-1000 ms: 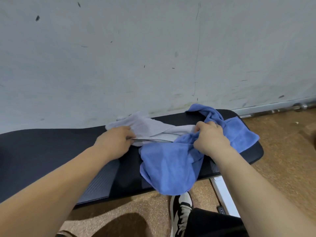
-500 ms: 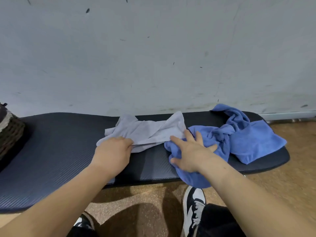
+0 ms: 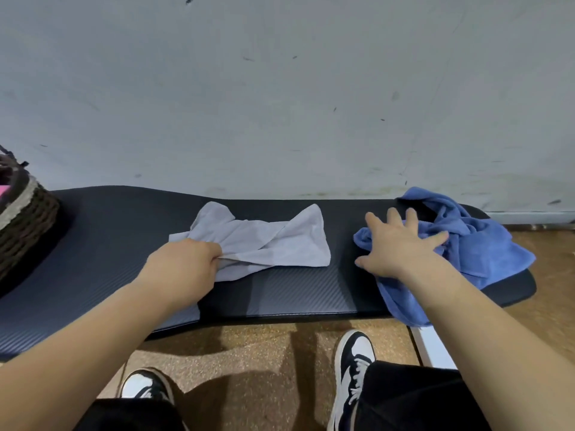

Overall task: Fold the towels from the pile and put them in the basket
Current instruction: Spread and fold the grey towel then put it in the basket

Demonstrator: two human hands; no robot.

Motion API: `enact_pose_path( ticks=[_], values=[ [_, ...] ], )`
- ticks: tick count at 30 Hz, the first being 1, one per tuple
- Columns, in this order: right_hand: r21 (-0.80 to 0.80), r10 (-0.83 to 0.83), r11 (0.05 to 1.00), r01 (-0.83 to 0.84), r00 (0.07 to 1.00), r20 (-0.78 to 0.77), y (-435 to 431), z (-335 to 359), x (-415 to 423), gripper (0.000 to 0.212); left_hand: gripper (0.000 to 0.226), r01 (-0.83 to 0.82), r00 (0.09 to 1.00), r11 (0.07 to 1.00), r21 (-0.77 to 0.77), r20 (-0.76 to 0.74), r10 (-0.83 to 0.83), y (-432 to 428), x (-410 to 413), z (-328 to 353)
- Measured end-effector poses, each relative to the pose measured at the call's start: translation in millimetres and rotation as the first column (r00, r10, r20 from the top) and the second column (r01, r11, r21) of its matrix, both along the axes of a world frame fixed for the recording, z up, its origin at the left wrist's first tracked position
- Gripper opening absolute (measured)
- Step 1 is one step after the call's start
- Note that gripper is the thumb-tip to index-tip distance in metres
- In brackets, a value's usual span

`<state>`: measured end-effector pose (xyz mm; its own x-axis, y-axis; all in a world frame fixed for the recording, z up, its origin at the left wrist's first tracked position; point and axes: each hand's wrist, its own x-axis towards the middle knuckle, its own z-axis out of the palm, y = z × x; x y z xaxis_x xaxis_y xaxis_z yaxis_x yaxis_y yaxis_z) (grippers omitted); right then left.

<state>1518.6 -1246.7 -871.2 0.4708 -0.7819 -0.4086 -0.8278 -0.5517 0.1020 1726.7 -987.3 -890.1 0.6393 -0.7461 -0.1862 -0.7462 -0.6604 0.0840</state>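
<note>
Lying at middle of black padded bench [image 3: 295, 293], thin pale-grey cloth towel [image 3: 264, 244] is gripped at left edge by left hand [image 3: 183, 269]; judged light, limp, best taken by corners; right hand [image 3: 401, 250] is spread flat on blue terry towel [image 3: 479, 244], right end.

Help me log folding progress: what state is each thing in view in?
grey towel: unfolded, twisted, lying on the bench.
blue towel: bunched up, one part hanging over the bench's front edge.
basket: upright at the bench's left end, mostly out of frame.
left hand: pinching the grey towel's left end.
right hand: fingers spread, over the blue towel.
</note>
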Motion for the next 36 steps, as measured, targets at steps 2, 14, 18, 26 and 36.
enact_pose_path(
  ticks=[2, 14, 18, 26, 36],
  values=[
    [0.087, 0.134, 0.985, -0.152, 0.974, 0.182, 26.5, 1.8, 16.1, 0.093, 0.027, 0.021, 1.000, 0.999, -0.050, 0.005, -0.020, 7.5, -2.5, -2.7],
    [0.014, 0.311, 0.911, -0.411, 0.710, 0.631, 103.1, 8.1, 111.3, 0.016, 0.029, 0.093, 0.992, 0.811, -0.577, 0.121, -0.028, 40.3, 12.2, 31.7],
    [0.087, 0.186, 0.877, -0.472, 0.501, 0.845, 107.0, 29.0, 117.3, 0.021, 0.018, -0.057, 0.997, 0.650, -0.758, -0.009, 0.076, 44.2, 25.0, 41.5],
    [0.136, 0.128, 0.922, -0.363, 0.616, 0.777, 75.0, 27.4, 106.9, 0.038, 0.019, -0.347, 0.906, 0.673, -0.653, -0.419, 0.061, 51.4, 31.0, 59.0],
    [0.063, 0.124, 0.958, -0.280, 0.601, 0.790, 73.4, 38.9, 87.2, 0.051, 0.019, -0.255, 0.821, 0.824, -0.506, -0.563, -0.092, 51.4, 19.6, 59.0]
  ],
)
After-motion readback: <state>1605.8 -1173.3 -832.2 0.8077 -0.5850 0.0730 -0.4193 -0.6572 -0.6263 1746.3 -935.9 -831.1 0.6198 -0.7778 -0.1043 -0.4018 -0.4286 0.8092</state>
